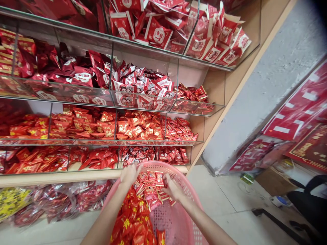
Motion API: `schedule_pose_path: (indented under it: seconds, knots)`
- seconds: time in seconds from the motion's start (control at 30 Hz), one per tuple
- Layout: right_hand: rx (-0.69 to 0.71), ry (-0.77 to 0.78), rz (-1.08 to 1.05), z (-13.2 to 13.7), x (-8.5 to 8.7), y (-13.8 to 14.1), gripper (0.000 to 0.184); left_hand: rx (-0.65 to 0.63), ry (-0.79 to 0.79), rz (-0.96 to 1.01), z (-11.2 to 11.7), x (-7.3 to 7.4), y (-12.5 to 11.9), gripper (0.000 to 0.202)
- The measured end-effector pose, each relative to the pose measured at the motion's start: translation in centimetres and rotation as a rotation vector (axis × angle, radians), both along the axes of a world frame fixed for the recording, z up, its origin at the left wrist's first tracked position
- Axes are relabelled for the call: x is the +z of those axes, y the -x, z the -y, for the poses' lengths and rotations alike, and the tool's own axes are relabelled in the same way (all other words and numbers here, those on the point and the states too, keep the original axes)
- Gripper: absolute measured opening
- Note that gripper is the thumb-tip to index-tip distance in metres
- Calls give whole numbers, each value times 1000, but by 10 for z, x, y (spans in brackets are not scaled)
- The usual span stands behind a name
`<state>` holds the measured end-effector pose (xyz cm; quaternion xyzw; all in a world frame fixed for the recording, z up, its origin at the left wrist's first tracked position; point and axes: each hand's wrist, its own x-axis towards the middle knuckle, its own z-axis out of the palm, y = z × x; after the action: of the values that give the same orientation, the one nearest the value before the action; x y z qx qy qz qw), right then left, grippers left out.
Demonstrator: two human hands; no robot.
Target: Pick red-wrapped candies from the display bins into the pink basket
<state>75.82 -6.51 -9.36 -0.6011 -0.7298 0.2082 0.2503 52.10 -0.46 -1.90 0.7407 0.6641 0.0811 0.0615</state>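
Observation:
A pink plastic basket [190, 190] with a perforated wall stands below the shelves. My left hand [129, 175] is closed over its far left rim, with some fingers hidden. Inside the basket my right hand [172, 188] is closed, its fingertips against a small red-and-white packet [159, 179] at the edge of a pile. More small packets [150, 193] lie between my hands. Larger shiny red packets with yellow print [130, 221] fill the basket's left side. Part of its pink bottom shows at the right.
Tiered shelves with clear dividers hold red packets [139, 127] in many compartments. Clear bags of packets [56, 200] lie beneath the bottom shelf edge [63, 178]. To the right are a grey wall [237, 115], a cardboard box [276, 180] and a black chair [311, 200].

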Motion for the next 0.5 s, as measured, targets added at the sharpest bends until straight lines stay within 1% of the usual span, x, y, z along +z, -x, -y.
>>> schedule_pose_path:
  seconds: [0.07,0.23,0.37,0.43,0.5]
  knots:
    - [-10,-8,32,2,4,3,39,1,3,-2,0,1,0,51]
    - [-125,46,85,6,14,10,33,7,7,6,1,0,0,53]
    - [-178,69,157,6,15,10,28,16,2,20,1,0,-1,58]
    - [-169,100,181,7,15,9,28,15,4,25,2,0,-1,60]
    - [-155,122,157,9,19,5,36,15,3,24,2,0,0,61]
